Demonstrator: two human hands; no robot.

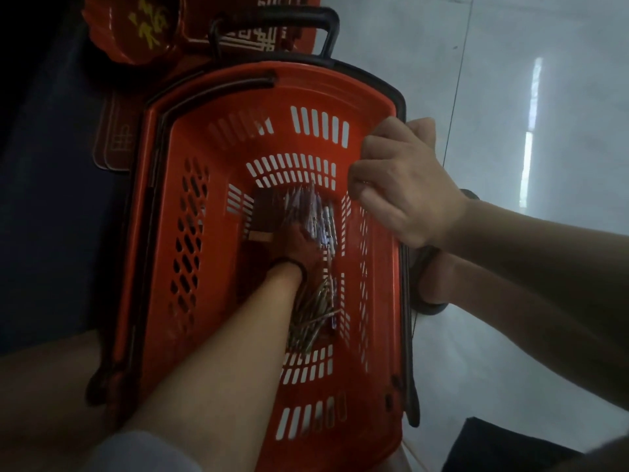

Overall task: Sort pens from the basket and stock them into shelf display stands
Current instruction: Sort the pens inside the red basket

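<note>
A red plastic basket with slotted walls stands on the floor below me. Its bottom holds a bunch of white and purple pens, a pile of olive-gold pens and a dark box. My left hand, with a black band at the wrist, reaches deep inside and rests against the white pens; its fingers are lost in shadow. My right hand curls over the basket's right rim and grips it.
The basket's black pull handle rises at the far end. Red trays with gold characters lie at the top left. Pale tiled floor spreads to the right. A foot in a sandal stands beside the right rim.
</note>
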